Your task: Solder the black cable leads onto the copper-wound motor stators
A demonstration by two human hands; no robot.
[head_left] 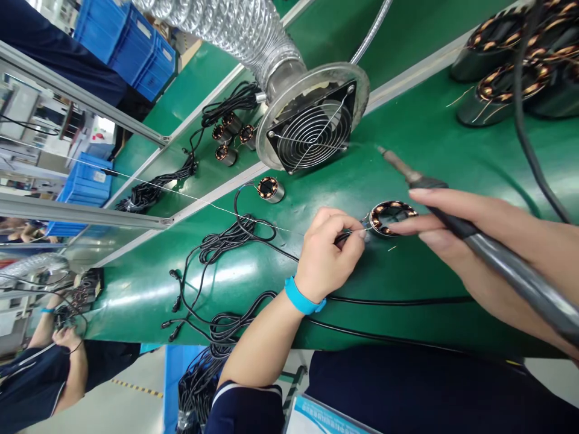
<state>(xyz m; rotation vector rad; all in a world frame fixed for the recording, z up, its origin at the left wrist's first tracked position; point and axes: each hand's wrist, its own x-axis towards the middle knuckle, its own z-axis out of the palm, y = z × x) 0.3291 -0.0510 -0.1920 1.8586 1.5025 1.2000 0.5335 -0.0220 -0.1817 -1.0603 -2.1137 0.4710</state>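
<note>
In my right hand is a soldering iron, its tip pointing up and left over the bench. A finger of that hand reaches the rim of a motor stator with copper windings, which sits on the green bench. Just left of the stator, my left hand is closed in a pinch on a black cable. A thin pale wire runs from the upper left to this hand. The exact contact between the cable's end and the stator is too small to make out.
A round fume fan on a silver duct stands behind the hands. Another stator and coiled black cables lie to the left. Several larger stators stand at upper right, with a hanging dark cord. A co-worker is at far left.
</note>
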